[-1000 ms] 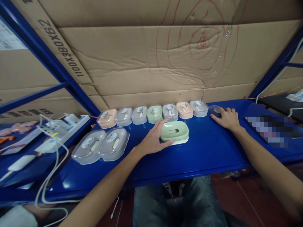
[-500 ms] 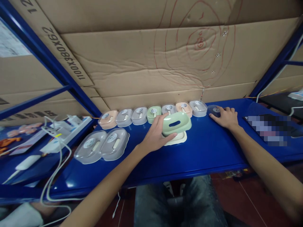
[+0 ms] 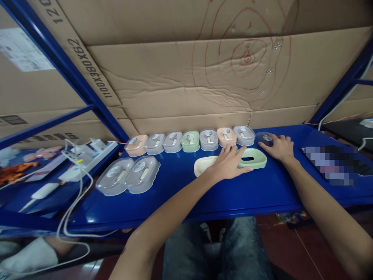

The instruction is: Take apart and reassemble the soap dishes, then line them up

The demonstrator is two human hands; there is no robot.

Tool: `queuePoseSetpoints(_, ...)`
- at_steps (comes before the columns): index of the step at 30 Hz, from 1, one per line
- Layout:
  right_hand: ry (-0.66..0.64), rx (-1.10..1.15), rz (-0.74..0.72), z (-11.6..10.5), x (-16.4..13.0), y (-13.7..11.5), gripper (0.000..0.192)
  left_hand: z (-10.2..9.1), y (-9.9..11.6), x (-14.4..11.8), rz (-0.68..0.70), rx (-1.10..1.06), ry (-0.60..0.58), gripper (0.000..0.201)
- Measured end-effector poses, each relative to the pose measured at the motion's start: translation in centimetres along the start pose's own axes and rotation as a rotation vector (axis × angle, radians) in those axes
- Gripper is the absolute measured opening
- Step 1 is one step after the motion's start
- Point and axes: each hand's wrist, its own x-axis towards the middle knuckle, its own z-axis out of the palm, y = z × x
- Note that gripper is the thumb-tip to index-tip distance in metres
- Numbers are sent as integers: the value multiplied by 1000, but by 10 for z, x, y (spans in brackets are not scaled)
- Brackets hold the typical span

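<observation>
While my left hand (image 3: 229, 165) lies flat on the near end of the green tray (image 3: 252, 158), fingers spread and pressing down rather than curled round it, nothing actually grips that part. The tray sits on the blue shelf (image 3: 180, 202), just right of the cream base (image 3: 204, 166), whose right end is hidden under the hand, so I can't tell whether the two parts touch there.

Head view, the only one I have:

- Right hand (image 3: 279, 147) rests on the shelf, fingers loosely bent, tips on the dark lid (image 3: 264, 137) at the right end of the back row. Not clenched. Can't tell whether it grasps the lid or only touches it.
- Risk 1: a flat palm gives friction only. If I push, the tray may skid on the smooth shelf toward my right hand, or into the peach box (image 3: 226, 136) and grey box (image 3: 244, 135) close behind, and knock the row out of line.
- Risk 2: tray and right hand are near each other; crossing arms may bump the lid.
- Risk 3: the base is loose and light, so a wrist sweep may drag it toward the front edge.
- Two clear covers (image 3: 128, 179) at left and the white cable (image 3: 72, 202) are well apart; low concern.
</observation>
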Motion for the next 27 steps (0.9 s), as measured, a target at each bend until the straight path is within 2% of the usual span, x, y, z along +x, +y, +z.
queuePoseSetpoints(8, -20, 7, -4, -4, -2, -4, 88, 6, -1, 0, 1, 29, -24, 102)
queuePoseSetpoints(15, -21, 9, -4, -4, -2, -4, 88, 0, -4, -6, -6, -50, -23, 120)
queuePoseSetpoints(20, -20, -7, -1, -3, -1, -4, 89, -24, -18, -21, -10, -131, -35, 120)
queuePoseSetpoints(23, -12, -11, 2, -2, 0, -3, 89, -49, -35, -42, 11, -165, -88, 110)
queuePoseSetpoints(27, -10, 4, -18, 0, 0, 0, 89, -74, -60, -76, -38, -157, -132, 100)
